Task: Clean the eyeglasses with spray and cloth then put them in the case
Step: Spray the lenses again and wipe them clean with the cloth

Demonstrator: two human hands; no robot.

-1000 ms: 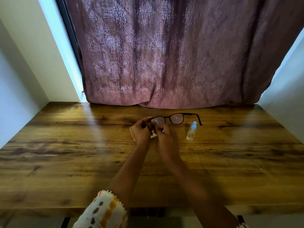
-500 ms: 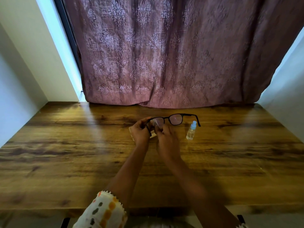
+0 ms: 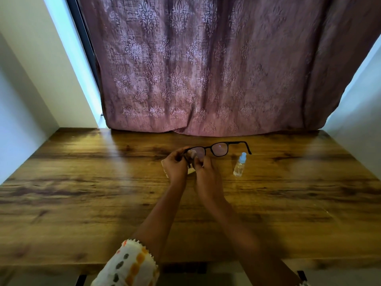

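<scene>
Just left of the small clear plastic spray bottle (image 3: 239, 165), the left hand (image 3: 175, 166) grips 1 end of the black-framed eyeglasses (image 3: 220, 149) while the right hand (image 3: 207, 176) pinches a pale cloth (image 3: 193, 155) on the nearest lens. Wiping seems underway; the 2nd lens and casing are left to do, and no case is recognisable.

1. The desk (image 3: 82, 193) is brown wood with a strong dark grain, smooth, with a soft sheen where light falls.
2. The curtain (image 3: 206, 69) is mauve woven cloth, matt, with a raised ornamental pattern.
3. The eyeglasses (image 3: 208, 148) have a dark frame that looks like plastic, with clear, glossy lenses.
4. The spray bottle (image 3: 239, 165) is clear, shiny plastic with a pale blue cap.
5. The cloth (image 3: 193, 155) at the lens is pale and matt.
6. The sleeve (image 3: 132, 265) is white printed fabric with orange and grey spots.
7. The walls (image 3: 31, 79) are smooth and matt.
</scene>
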